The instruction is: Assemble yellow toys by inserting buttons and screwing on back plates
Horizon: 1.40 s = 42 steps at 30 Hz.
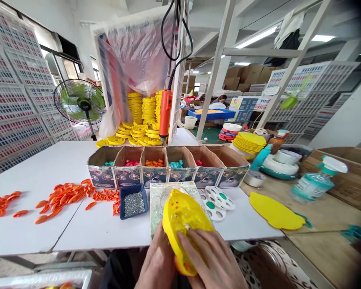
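1. Presently: yellow shell (182, 216), oval and domed, held tilted at the near edge of the white table (48, 168), small holes and orange dots visible on its inner face.
2. Left hand (158, 263) under and behind the shell, fingers closed around its lower left rim; fingertips mostly hidden by the part.
3. Right hand (213, 261) laid over the lower right of the shell, fingers (192, 243) curled onto its surface and gripping it. Both hands on the one piece, nothing else held.
4. Directly behind the shell: printed card (156, 200) lying flat, partly covered by it. Just right of that, white discs (218, 198) with round holes and green spots.
5. Blue tray (134, 200) of small silvery screws just left of the card. Orange pieces (69, 196) scattered loose further left, well apart from the hands.
6. Cardboard divider box (168, 166) across the middle of the table, compartments holding teal, red and orange small parts.
7. Orange powered screwdriver (165, 112) hanging on its cable above the box, untouched.
8. Stacks of yellow parts (141, 116) at the far side; further flat yellow pieces (273, 212) on the wooden bench to the right, beside a spray bottle (314, 182).
9. Judgement on progress: early to middle stage. Shell in hand and apparently bare of screws; screwdriver idle, screws and coloured inserts not yet picked. Fitting and fastening seemingly left to do. Count of finished units not discernible.
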{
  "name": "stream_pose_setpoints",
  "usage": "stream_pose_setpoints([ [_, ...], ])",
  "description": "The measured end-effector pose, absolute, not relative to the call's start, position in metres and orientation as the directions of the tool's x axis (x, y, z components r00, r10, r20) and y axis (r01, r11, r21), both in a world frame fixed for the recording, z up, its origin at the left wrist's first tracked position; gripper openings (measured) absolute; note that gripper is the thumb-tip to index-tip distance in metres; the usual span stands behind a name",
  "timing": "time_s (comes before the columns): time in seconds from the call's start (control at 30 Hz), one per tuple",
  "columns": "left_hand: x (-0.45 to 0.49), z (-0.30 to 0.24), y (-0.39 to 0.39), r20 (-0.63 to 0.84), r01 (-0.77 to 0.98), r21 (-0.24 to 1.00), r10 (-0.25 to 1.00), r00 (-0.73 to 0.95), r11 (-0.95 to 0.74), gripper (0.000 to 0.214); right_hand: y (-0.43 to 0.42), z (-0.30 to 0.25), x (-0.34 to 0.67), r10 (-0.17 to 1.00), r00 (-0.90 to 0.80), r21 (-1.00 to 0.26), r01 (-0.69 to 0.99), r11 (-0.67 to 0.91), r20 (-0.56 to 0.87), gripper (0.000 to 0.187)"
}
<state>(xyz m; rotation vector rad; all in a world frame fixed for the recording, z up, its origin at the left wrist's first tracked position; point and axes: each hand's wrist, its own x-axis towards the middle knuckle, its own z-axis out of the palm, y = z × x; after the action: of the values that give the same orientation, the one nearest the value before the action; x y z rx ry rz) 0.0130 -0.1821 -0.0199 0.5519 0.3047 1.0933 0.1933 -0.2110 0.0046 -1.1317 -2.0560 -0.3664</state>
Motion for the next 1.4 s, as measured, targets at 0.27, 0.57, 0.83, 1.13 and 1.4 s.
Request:
stream_pose_setpoints([
  [0.27, 0.009, 0.016, -0.176, -0.241, -0.725, 0.414, 0.835, 0.495, 0.550, 0.056, -0.208, -0.003, 0.195, 0.525, -0.427, 0.070, 0.819, 0.569, 0.736, 0.048],
  [0.57, 0.005, 0.010, -0.168, -0.353, -0.573, 0.690, 0.897, 0.267, 0.442, 0.066, -0.208, -0.023, 0.227, 0.723, -0.179, -0.320, 0.808, 0.495, 0.667, 0.050],
  [0.83, -0.022, 0.005, -0.153, 0.077, 0.140, 0.987, 0.997, 0.015, -0.079, 0.049, -0.157, -0.022, 0.238, 0.784, -0.179, -0.295, 0.859, 0.419, 0.594, 0.035],
  [1.13, -0.024, -0.003, -0.135, 0.266, 0.380, 0.881, 0.959, 0.097, -0.283, 0.033, -0.136, -0.020, 0.230, 0.744, -0.203, -0.242, 0.864, 0.442, 0.637, 0.037],
  [1.4, -0.023, -0.005, -0.126, 0.283, 0.440, 0.846, 0.953, 0.108, -0.301, 0.032, -0.133, -0.023, 0.225, 0.721, -0.156, -0.277, 0.852, 0.444, 0.675, 0.036],
])
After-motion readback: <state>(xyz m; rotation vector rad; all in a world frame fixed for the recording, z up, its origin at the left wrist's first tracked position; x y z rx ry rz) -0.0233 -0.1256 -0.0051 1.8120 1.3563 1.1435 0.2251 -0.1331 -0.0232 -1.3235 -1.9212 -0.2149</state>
